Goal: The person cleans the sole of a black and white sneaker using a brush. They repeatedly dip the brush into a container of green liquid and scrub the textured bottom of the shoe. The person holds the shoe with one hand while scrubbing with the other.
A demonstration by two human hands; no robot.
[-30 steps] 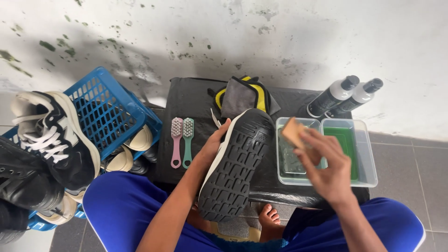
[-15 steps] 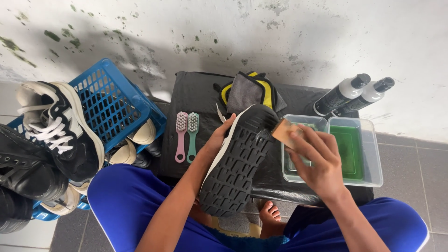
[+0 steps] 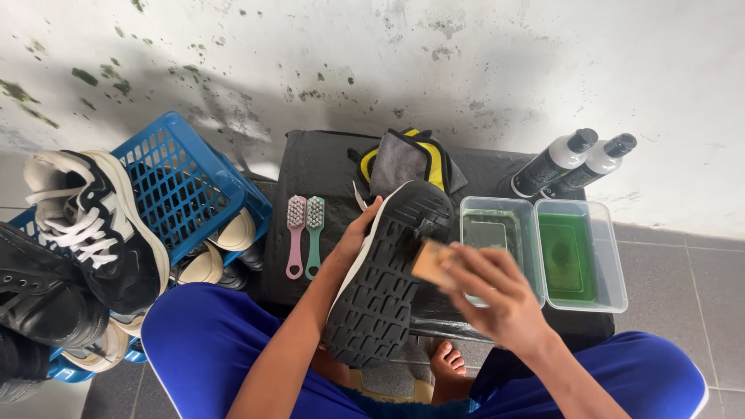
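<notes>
Free mat strip btw brushes (image 3: 304, 233) & my shoe (image 3: 386, 271). 3 o'clock blocked: two tubs (image 3: 578, 260). 1 o'clock: bottles (image 3: 573, 161). 9 o'clock: blue basket (image 3: 182, 186), shoe pile.

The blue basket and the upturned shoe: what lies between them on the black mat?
In the head view, two small brushes, a pink brush and a green brush, lie side by side between the blue basket and the shoe.

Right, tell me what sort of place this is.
Likely a makeshift shoe-cleaning spot on a tiled floor by a stained wall: a blue basket of shoes, two brushes on a dark mat, tubs of liquid, and a shoe being scrubbed.
</notes>
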